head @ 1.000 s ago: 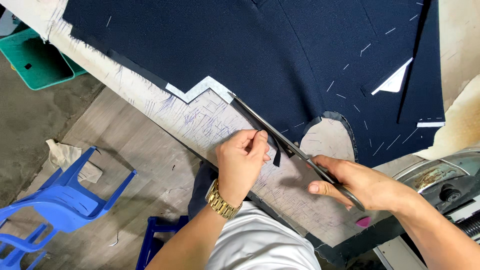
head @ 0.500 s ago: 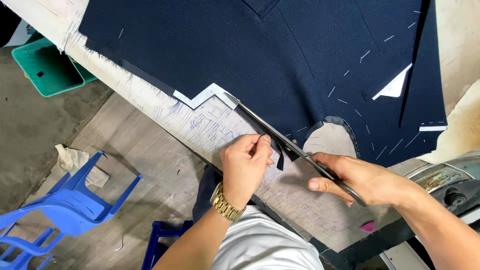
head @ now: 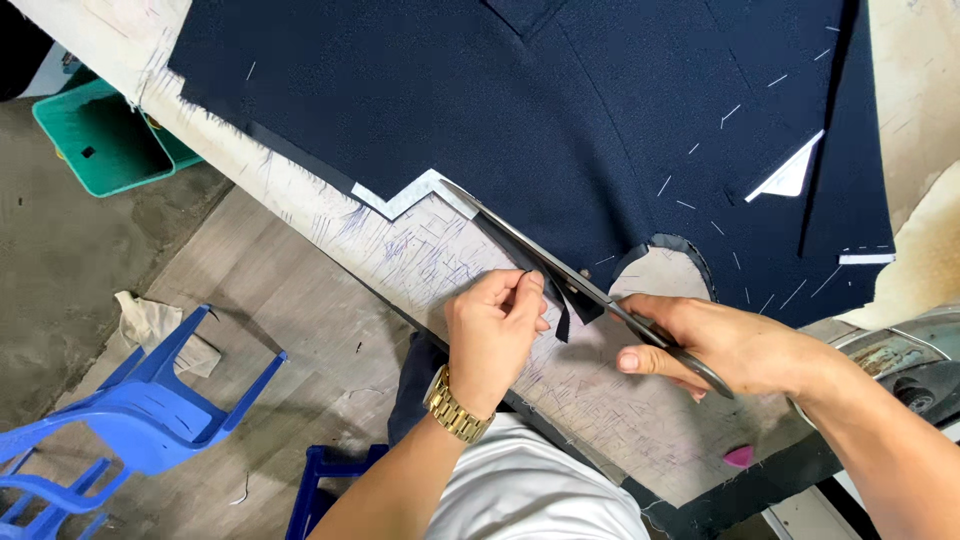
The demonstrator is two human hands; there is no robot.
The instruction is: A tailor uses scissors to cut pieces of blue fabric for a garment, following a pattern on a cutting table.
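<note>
A large navy fabric piece with white chalk dashes lies on a worn, scribbled cutting table. My right hand grips long metal scissors, whose blades run along the fabric's lower edge toward a white notched corner. My left hand, with a gold watch on the wrist, pinches a narrow dark trimmed strip that hangs from the cut edge just below the blades.
A pink chalk piece lies on the table near its front edge. A green plastic bin stands on the floor at the left. A blue plastic chair and a crumpled rag are below. A round machine part sits at right.
The scissors have slid a little further along the fabric edge, and my left hand has followed, still pinching the trimmed strip. The view has shifted slightly.
</note>
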